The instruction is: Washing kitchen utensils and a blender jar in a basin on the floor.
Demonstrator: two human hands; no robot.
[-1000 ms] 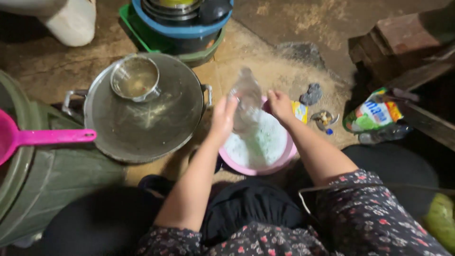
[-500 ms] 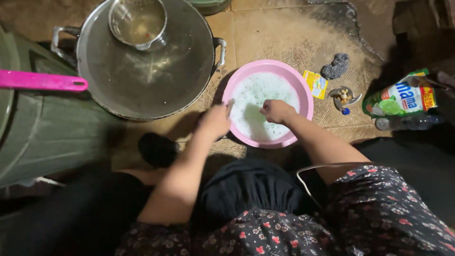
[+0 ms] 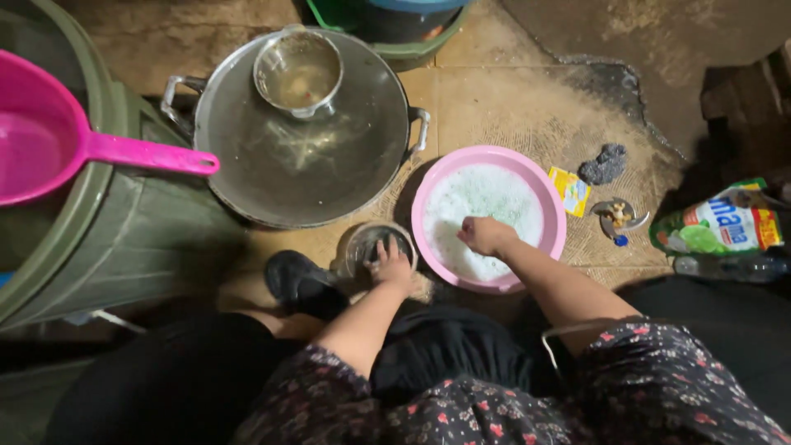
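My left hand (image 3: 390, 265) rests fingers-down inside a small clear bowl (image 3: 369, 245) on the floor, touching it, not visibly gripping — wet glass or plastic by its look, likely slippery, best held by the rim. To its right, touching the bowl, sits the pink basin (image 3: 554, 211); my right hand (image 3: 484, 235) is loosely curled in its suds — whether it grips anything I cannot tell.

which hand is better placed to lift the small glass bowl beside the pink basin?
Left, probably. The left hand already rests on the small glass bowl, on the floor beside the pink basin. The right hand is down in the basin's suds, further away.
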